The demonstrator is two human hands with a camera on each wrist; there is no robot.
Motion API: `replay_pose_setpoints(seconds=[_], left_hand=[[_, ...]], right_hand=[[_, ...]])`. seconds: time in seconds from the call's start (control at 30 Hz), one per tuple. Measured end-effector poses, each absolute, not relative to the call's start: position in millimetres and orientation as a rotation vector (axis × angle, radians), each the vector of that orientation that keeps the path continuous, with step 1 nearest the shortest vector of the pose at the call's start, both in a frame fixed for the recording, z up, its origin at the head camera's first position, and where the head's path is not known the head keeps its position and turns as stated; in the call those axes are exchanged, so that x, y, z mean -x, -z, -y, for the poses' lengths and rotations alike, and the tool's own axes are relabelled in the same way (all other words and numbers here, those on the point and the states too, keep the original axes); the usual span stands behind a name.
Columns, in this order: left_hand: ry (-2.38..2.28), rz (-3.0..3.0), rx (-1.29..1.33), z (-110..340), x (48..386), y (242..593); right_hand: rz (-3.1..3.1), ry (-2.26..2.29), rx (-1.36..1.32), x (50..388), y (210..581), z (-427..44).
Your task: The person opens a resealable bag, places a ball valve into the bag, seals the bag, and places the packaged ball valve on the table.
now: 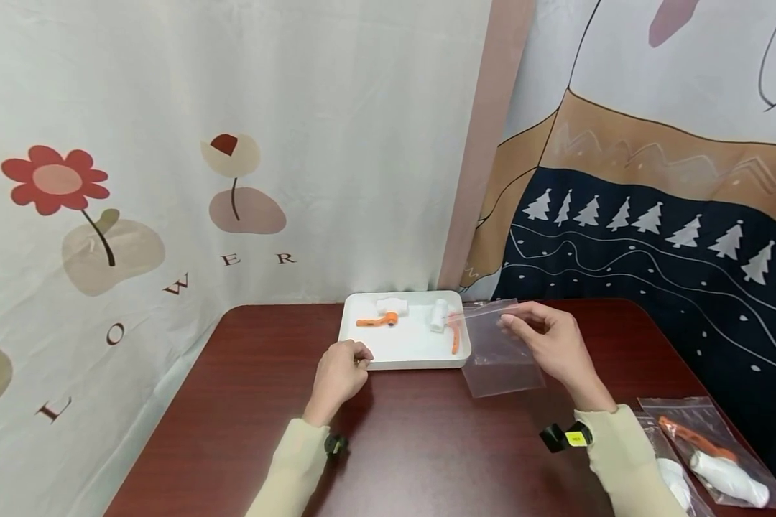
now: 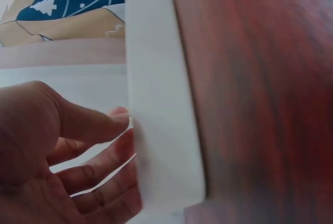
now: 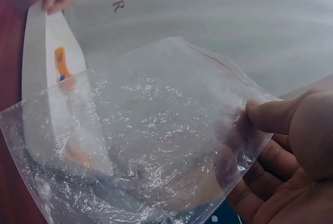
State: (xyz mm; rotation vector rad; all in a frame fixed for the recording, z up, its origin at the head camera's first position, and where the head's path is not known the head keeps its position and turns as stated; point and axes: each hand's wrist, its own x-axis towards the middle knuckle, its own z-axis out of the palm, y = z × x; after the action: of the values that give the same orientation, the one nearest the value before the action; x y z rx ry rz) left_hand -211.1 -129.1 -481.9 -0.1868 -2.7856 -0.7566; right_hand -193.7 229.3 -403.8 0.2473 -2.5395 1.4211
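Observation:
My right hand (image 1: 559, 348) pinches a clear zip-lock bag (image 1: 501, 359) by its upper right part, thumb against fingers. The bag hangs flat and overlaps the right end of a white tray (image 1: 401, 359). At the tray's front left corner is my left hand (image 1: 341, 377), its loosely bent fingers at the rim; in the left wrist view the thumb tip meets the tray's edge. Inside the tray lie an orange handle-like piece (image 1: 371, 322), a white cylindrical piece (image 1: 394, 306), a second white piece (image 1: 438, 316) and another orange piece (image 1: 455, 337), partly behind the bag.
On the right of the dark red table (image 1: 427, 445) lies a filled zip bag (image 1: 675, 409) with an orange piece (image 1: 698, 436) and a white piece (image 1: 731, 480). Another bag with a white piece (image 1: 674, 482) is partly hidden by my right sleeve. Printed curtains (image 1: 362, 143) hang behind.

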Motion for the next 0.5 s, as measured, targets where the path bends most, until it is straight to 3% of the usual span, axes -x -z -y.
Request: replay_pose_setpoints(seconds=[0.5], left_hand=[[1.441,2.622,0.391,104,196,436]], right_hand=[[2.589,-1.608,-0.449,186,408,-193]])
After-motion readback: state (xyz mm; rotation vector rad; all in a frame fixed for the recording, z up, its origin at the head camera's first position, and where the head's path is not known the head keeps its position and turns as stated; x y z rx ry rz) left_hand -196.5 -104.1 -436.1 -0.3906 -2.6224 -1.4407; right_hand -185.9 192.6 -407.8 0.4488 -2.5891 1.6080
